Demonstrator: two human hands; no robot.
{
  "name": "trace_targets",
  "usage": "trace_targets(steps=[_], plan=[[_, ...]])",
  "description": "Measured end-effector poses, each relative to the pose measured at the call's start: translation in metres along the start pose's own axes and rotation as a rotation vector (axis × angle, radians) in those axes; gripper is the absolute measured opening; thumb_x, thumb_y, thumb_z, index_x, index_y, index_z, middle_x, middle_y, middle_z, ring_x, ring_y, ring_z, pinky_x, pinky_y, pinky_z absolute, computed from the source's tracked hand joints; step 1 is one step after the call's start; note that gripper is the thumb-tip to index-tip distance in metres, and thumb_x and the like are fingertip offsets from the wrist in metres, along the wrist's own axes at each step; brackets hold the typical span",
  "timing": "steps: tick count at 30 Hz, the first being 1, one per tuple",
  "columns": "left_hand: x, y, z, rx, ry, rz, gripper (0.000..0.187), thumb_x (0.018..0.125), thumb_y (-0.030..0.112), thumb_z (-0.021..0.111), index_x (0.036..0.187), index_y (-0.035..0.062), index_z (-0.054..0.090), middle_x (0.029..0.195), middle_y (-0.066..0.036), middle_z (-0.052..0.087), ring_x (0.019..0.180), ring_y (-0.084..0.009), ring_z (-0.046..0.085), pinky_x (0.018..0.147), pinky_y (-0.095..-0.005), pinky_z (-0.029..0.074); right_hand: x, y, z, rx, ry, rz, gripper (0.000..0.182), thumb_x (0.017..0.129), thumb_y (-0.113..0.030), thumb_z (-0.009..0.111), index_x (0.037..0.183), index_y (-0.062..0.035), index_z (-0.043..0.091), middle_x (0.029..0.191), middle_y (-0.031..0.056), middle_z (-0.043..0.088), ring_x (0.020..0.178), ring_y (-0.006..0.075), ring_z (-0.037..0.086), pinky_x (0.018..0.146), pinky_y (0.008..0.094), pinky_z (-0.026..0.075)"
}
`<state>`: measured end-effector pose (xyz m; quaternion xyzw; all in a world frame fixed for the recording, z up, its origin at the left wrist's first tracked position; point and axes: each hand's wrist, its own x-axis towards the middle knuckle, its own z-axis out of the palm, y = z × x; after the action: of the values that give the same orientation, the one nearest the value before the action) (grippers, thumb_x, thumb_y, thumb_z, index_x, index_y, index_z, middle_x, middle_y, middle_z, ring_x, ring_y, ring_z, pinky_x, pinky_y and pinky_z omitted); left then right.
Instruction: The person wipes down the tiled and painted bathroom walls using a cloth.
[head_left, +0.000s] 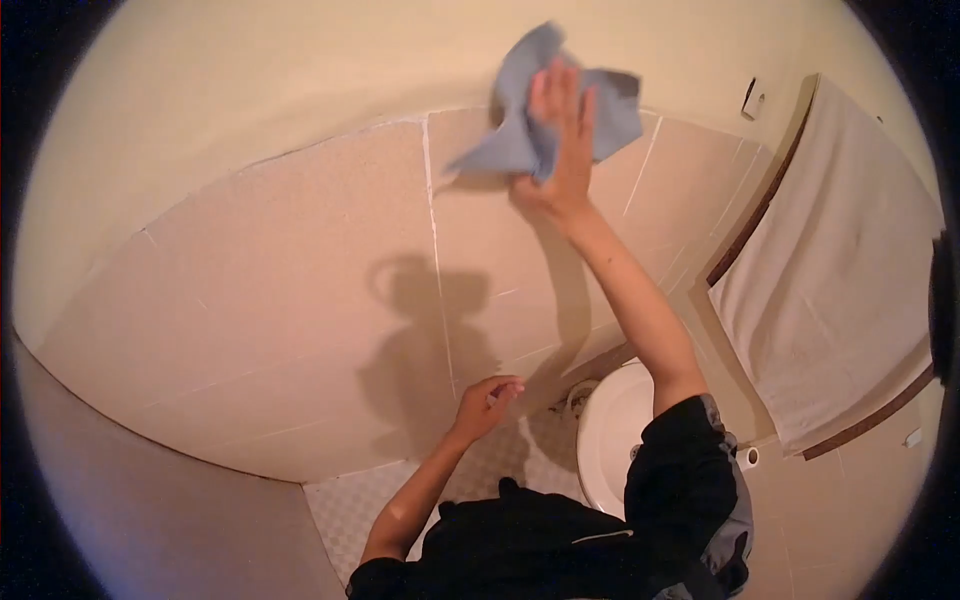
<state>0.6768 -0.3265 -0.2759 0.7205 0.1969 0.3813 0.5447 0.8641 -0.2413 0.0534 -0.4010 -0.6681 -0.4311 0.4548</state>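
High on the wall, my right hand (567, 135) presses a crumpled grey-blue cloth (518, 95) flat with outstretched fingers. The cloth lies over the top edge of the tiles (340, 240), where they meet the cream-painted wall (300, 70). Lower down, my left hand (485, 408) hangs in front of the tiles with its fingers curled in. A small pale spot shows between those fingers, and I cannot tell what it is.
To the right below is a white washbasin (600, 440). A pale cloth (820, 260) hangs over a dark-framed panel on the right wall, near a small wall fitting (753, 98). Light patterned floor tiles (350, 505) show at the bottom, beside a grey partition (170, 490).
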Motion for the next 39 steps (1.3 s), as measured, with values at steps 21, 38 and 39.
trace_targets(steps=[21, 38, 39], plan=[[-0.023, -0.023, -0.011, -0.044, -0.122, -0.081, 0.027, 0.101, 0.011, 0.051, 0.121, -0.0018, 0.064, 0.105, -0.013, 0.072, 0.093, -0.0167, 0.069, 0.083, -0.0287, 0.054, 0.086, -0.033, 0.011, -0.004, 0.088, -0.063, 0.092, 0.085, -0.063, 0.039, 0.152, -0.0013, 0.030, 0.160, 0.0168, 0.024, 0.149, 0.0337, 0.021, 0.120, 0.0496, 0.014], [-0.044, -0.049, -0.026, -0.138, -0.139, -0.051, 0.025, 0.099, 0.010, 0.054, 0.119, -0.0014, 0.065, 0.102, -0.011, 0.073, 0.095, -0.0135, 0.068, 0.084, -0.0280, 0.054, 0.092, -0.025, 0.006, -0.092, 0.120, -0.045, 0.075, 0.084, -0.028, 0.053, 0.151, -0.0007, 0.033, 0.159, 0.0171, 0.028, 0.149, 0.0350, 0.020, 0.119, 0.0524, 0.008], [-0.044, -0.053, -0.027, -0.137, -0.141, -0.037, 0.025, 0.099, 0.009, 0.054, 0.119, -0.0012, 0.065, 0.102, -0.011, 0.073, 0.094, -0.0133, 0.068, 0.084, -0.0279, 0.054, 0.096, -0.026, 0.006, -0.043, 0.123, -0.051, 0.075, 0.087, -0.034, 0.050, 0.151, 0.0014, 0.031, 0.159, 0.0184, 0.028, 0.149, 0.0360, 0.019, 0.120, 0.0493, 0.007]])
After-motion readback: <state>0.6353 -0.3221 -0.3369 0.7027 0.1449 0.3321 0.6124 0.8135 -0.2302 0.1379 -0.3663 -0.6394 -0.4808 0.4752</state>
